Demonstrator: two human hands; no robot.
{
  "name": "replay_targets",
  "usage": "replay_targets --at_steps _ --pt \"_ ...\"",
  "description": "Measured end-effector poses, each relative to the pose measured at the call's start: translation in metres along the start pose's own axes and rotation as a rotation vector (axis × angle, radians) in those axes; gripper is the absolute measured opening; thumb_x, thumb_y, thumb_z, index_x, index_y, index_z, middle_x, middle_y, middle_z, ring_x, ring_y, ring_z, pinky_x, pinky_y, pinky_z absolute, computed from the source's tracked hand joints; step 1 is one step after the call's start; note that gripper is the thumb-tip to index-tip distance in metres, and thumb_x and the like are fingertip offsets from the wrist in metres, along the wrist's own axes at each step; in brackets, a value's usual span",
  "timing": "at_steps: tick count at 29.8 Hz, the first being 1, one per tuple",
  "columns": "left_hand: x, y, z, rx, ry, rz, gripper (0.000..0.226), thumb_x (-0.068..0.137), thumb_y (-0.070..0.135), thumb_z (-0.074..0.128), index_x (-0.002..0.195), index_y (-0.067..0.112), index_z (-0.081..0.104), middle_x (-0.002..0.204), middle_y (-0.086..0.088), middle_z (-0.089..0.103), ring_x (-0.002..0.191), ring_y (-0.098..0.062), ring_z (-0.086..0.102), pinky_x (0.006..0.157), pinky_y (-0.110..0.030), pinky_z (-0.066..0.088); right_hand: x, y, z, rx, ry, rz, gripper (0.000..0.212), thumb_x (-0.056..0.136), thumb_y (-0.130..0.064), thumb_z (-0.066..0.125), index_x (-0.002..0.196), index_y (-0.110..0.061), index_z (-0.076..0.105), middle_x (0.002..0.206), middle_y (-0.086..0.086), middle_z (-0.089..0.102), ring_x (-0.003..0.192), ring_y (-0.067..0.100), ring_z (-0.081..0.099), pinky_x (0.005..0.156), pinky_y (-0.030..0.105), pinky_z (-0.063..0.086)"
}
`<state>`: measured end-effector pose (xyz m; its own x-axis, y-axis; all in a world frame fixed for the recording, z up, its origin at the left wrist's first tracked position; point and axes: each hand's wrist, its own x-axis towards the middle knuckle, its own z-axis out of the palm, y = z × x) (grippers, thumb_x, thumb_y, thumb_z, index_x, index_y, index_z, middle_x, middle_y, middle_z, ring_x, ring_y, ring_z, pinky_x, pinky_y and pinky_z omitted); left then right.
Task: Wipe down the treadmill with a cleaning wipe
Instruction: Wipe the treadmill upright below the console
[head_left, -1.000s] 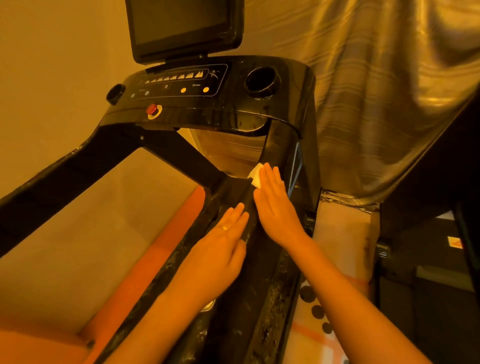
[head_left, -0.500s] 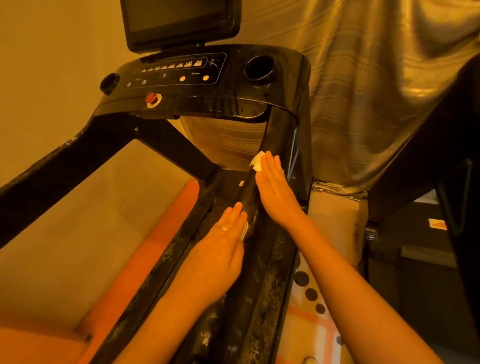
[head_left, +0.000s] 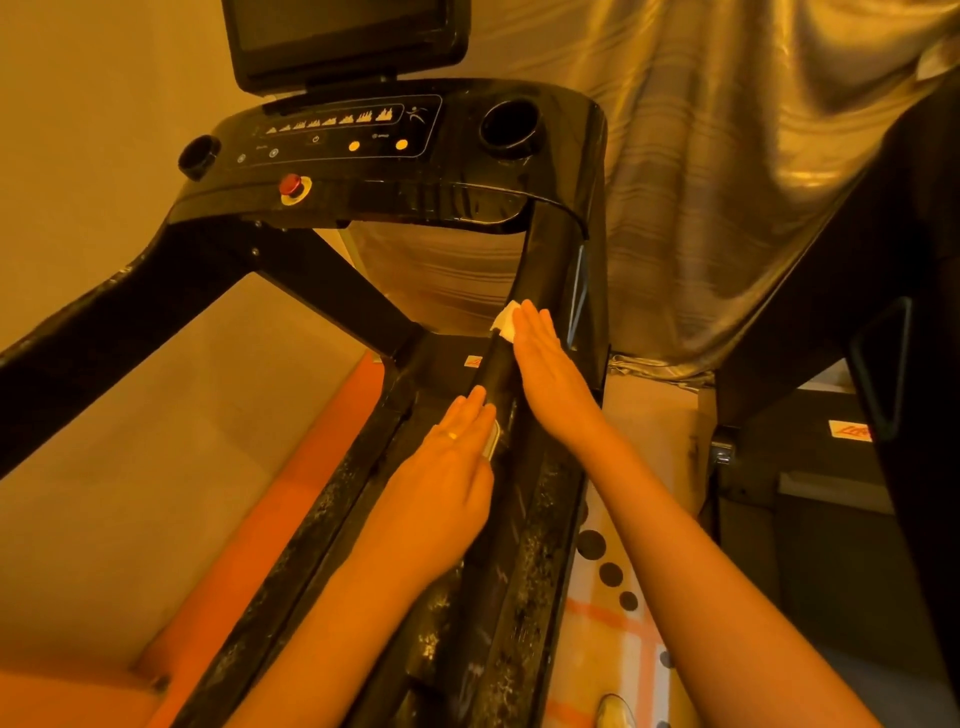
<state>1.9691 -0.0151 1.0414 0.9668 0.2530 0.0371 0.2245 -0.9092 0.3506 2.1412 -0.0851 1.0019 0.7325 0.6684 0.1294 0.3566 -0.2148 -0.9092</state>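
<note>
right grip (head_left: 550, 374) flat atop wipe (head_left: 505, 323)

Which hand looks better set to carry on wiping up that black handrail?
Probably the right hand: it lies flat on the wipe, pressed against the handrail. The left hand rests lower down.

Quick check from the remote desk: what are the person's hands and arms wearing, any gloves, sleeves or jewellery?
No gloves and no sleeves: both forearms are bare as far as the frame shows. The left hand wears a thin ring on one finger. The right hand shows no ring, watch or band. No wrist straps on either arm.
</note>
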Motion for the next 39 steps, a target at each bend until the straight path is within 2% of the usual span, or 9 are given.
replay_targets --at_steps 7,12,14,18,20,22,28,34,39 --pt "0.0 0.0 0.0 0.014 0.008 -0.002 0.057 0.107 0.022 0.035 0.16 0.026 0.013 0.167 0.009 0.002 0.152 -0.005 -0.002 0.112 -0.015 0.002 -0.049 0.007 0.034 0.098 0.068 -0.092 0.054 0.107 -0.044 0.023 0.154 -0.036 -0.003 0.161 -0.023 -0.009 0.15 -0.003 -0.013 0.112 0.004 -0.003" --pt "0.0 -0.001 -0.001 -0.011 -0.016 -0.011 0.057 0.107 0.023 0.035 0.16 0.027 0.013 0.167 0.012 -0.002 0.151 -0.003 -0.005 0.114 -0.017 0.003 -0.019 0.002 0.016 0.058 0.038 -0.005 0.053 0.111 -0.037 0.019 0.158 -0.028 -0.002 0.167 -0.012 -0.007 0.152 0.004 -0.011 0.126 0.03 -0.001" --pt "-0.008 -0.004 -0.004 -0.064 -0.032 0.009 0.056 0.108 0.026 0.035 0.159 0.03 0.011 0.165 0.017 -0.004 0.148 0.003 -0.009 0.117 -0.017 0.003 -0.014 0.0 0.015 0.074 0.058 0.02 0.055 0.111 -0.038 0.02 0.16 -0.025 -0.001 0.168 -0.01 -0.006 0.152 0.004 -0.01 0.126 0.03 0.0" --pt "-0.039 -0.012 -0.008 -0.119 -0.099 0.054 0.057 0.109 0.029 0.033 0.155 0.039 0.001 0.156 0.03 -0.015 0.143 0.015 -0.018 0.107 0.002 -0.007 -0.047 -0.003 0.034 0.068 0.062 -0.025 0.059 0.107 -0.045 0.021 0.159 -0.029 -0.002 0.166 -0.016 -0.008 0.151 -0.002 -0.013 0.113 0.006 -0.003" --pt "-0.045 -0.014 -0.007 -0.148 -0.079 0.038 0.055 0.109 0.03 0.032 0.152 0.043 0.001 0.157 0.031 -0.014 0.14 0.02 -0.018 0.104 0.003 -0.007 -0.066 -0.005 0.043 0.063 0.062 -0.067 0.059 0.104 -0.05 0.02 0.156 -0.035 -0.003 0.163 -0.023 -0.009 0.149 -0.007 -0.014 0.107 -0.002 -0.002" --pt "-0.046 -0.013 -0.005 -0.119 -0.058 0.036 0.055 0.109 0.03 0.032 0.153 0.042 0.002 0.156 0.03 -0.013 0.136 0.022 -0.02 0.104 0.002 -0.007 -0.072 -0.005 0.044 0.052 0.038 -0.087 0.055 0.104 -0.05 0.018 0.153 -0.039 -0.004 0.162 -0.025 -0.01 0.149 -0.007 -0.014 0.111 0.002 -0.002" --pt "-0.046 -0.011 -0.005 -0.142 -0.043 0.002 0.055 0.108 0.027 0.033 0.157 0.036 0.01 0.158 0.027 -0.004 0.144 0.011 -0.007 0.113 -0.009 0.002 -0.045 -0.008 0.031 0.037 0.051 -0.017 0.052 0.111 -0.037 0.022 0.156 -0.031 -0.004 0.167 -0.012 -0.008 0.152 0.004 -0.014 0.127 0.034 -0.002" --pt "-0.045 -0.011 -0.004 -0.139 -0.035 0.016 0.056 0.108 0.026 0.035 0.159 0.034 0.012 0.158 0.025 0.0 0.147 0.006 -0.004 0.119 -0.019 0.011 -0.102 -0.008 0.059 0.104 0.04 -0.13 0.053 0.108 -0.043 0.024 0.154 -0.038 -0.003 0.162 -0.025 -0.01 0.15 -0.005 -0.015 0.122 0.02 -0.001" --pt "-0.046 -0.009 -0.005 -0.076 -0.07 0.031 0.057 0.108 0.022 0.034 0.16 0.027 0.009 0.163 0.016 -0.003 0.144 0.005 -0.008 0.113 -0.014 0.003 -0.088 -0.013 0.04 0.131 -0.022 -0.036 0.043 0.109 -0.04 0.018 0.146 -0.043 -0.005 0.158 -0.023 -0.01 0.15 0.0 -0.013 0.128 0.039 -0.001"
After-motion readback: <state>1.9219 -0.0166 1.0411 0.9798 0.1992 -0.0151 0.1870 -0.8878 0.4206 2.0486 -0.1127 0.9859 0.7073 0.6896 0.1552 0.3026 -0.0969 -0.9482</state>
